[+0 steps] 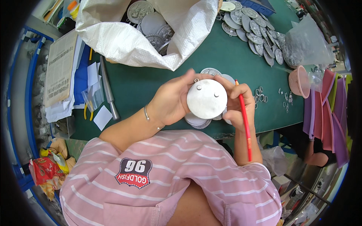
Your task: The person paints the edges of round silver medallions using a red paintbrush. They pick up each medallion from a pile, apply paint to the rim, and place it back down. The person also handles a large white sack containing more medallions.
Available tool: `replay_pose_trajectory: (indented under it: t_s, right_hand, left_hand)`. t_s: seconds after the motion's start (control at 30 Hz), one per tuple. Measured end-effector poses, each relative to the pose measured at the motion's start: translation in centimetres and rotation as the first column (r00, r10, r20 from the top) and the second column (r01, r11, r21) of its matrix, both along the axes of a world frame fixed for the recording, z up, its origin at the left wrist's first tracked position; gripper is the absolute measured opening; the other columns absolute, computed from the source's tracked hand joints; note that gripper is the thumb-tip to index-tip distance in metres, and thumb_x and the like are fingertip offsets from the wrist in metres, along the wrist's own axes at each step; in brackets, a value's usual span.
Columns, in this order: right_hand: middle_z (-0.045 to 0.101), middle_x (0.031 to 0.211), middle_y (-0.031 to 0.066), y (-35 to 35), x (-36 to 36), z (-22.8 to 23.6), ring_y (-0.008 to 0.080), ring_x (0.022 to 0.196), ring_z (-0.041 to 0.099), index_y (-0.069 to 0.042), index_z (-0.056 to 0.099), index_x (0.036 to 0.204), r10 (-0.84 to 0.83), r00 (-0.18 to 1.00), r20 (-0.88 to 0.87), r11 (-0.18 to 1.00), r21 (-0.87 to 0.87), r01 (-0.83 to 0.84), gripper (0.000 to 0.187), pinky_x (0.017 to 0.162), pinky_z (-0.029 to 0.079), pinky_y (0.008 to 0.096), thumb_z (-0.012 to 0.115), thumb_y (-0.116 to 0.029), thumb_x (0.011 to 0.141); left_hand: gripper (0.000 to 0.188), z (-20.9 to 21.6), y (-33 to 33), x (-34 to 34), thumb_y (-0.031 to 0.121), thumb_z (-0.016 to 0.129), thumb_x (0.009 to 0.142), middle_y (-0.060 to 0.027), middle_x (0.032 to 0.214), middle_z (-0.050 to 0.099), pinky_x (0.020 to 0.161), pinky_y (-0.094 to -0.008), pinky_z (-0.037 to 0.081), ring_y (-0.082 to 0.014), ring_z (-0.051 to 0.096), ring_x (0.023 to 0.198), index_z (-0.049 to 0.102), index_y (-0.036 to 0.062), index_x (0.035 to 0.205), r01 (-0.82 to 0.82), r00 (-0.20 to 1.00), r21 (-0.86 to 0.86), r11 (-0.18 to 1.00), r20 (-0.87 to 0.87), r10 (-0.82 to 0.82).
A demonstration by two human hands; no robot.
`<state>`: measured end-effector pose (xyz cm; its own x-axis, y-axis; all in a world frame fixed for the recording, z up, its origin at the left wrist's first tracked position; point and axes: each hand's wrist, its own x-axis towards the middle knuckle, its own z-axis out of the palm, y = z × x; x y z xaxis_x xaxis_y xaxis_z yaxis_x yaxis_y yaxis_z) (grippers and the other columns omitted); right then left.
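Note:
A round, flat silver-grey metal medallion (205, 102) with a small loop at its rim and two short studs on its face is held up over the bench. My left hand (171, 96) grips its left edge, thumb at the top. At its right edge the fingers of my right hand (238, 107) touch or come close to it. A slim red pencil (245, 124) is held in that same right hand, pointing toward me at its lower end. More round metal medallions (197, 120) lie beneath, partly hidden by my hands.
On the green bench (151, 81), a white woven sack (188, 45) holds medallions. A heap of medallions (260, 32) lies at far right, near a clear plastic bag (307, 41), pink cup (299, 81) and small rings (260, 96). A tapered metal rod (108, 88) and papers (60, 71) lie left.

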<state>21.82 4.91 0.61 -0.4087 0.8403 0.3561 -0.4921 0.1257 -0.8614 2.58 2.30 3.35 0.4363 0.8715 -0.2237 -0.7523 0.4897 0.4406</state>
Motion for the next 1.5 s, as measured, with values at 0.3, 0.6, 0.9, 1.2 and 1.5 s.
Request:
replay_pose_trajectory:
  t_s: [0.3,0.6,0.9,1.2,1.5]
  right_hand:
    - [0.066,0.083,0.0177,5.7,1.9,-0.6,0.0188,0.077,0.064,-0.004,0.05,0.081,-0.4,0.862,0.31,0.859,-0.2,0.471,0.023,0.067,0.05,0.027,0.052,-0.024,0.092]
    - [0.061,0.102,0.0093,20.5,-2.1,-3.0,0.0278,0.098,0.057,-0.004,0.055,0.104,-0.505,0.564,0.654,0.797,0.604,0.012,0.056,0.084,0.045,0.0377,0.079,-0.032,0.063]
    - [0.055,0.117,0.0131,29.0,-10.3,-3.4,0.0356,0.116,0.046,-0.008,0.046,0.111,-0.606,0.31,0.733,0.612,0.678,-0.406,0.07,0.095,0.03,0.0574,0.078,-0.039,0.057]
    - [0.064,0.099,0.0139,30.4,-14.7,-2.9,0.0325,0.089,0.063,-0.007,0.054,0.101,-0.707,-0.081,0.702,0.685,0.653,-0.322,0.025,0.07,0.049,0.0477,0.059,-0.017,0.079]
    - [0.062,0.089,0.0151,27.1,-6.1,-0.6,0.0339,0.085,0.061,-0.005,0.054,0.093,-0.635,0.284,0.719,0.453,0.644,-0.617,0.014,0.071,0.049,0.042,0.051,-0.009,0.08]
  left_hand:
    - [0.032,8.8,4.5,-3.3,-0.005,0.054,0.082,-0.0146,0.103,0.058,0.079,-0.0252,0.045,-0.0186,0.058,0.094,0.052,-0.0045,0.114,0.18,-0.068,0.93,0.319,-0.312,0.948]
    - [0.069,9.9,6.4,-6.6,0.029,0.072,0.071,-0.0249,0.102,0.057,0.085,-0.0405,0.044,-0.0385,0.056,0.095,0.044,-0.0079,0.121,0.613,-0.205,0.509,0.604,-0.637,0.743]
    - [0.027,7.8,6.4,-6.1,-0.005,0.062,0.07,-0.0175,0.08,0.063,0.067,-0.0288,0.047,-0.0269,0.063,0.073,0.061,-0.0028,0.097,0.454,-0.434,0.531,0.715,-0.569,0.698]
    - [0.023,6.8,6.8,-7.9,-0.008,0.055,0.068,-0.0157,0.075,0.064,0.063,-0.0279,0.048,-0.0227,0.063,0.066,0.063,-0.0029,0.089,0.231,-0.335,0.668,0.708,-0.628,0.702]
    - [0.021,6.0,6.7,-8.7,-0.01,0.056,0.07,-0.006,0.077,0.062,0.066,-0.022,0.045,-0.0098,0.056,0.07,0.062,-0.0045,0.089,0.213,-0.301,0.7,0.682,-0.617,0.727]
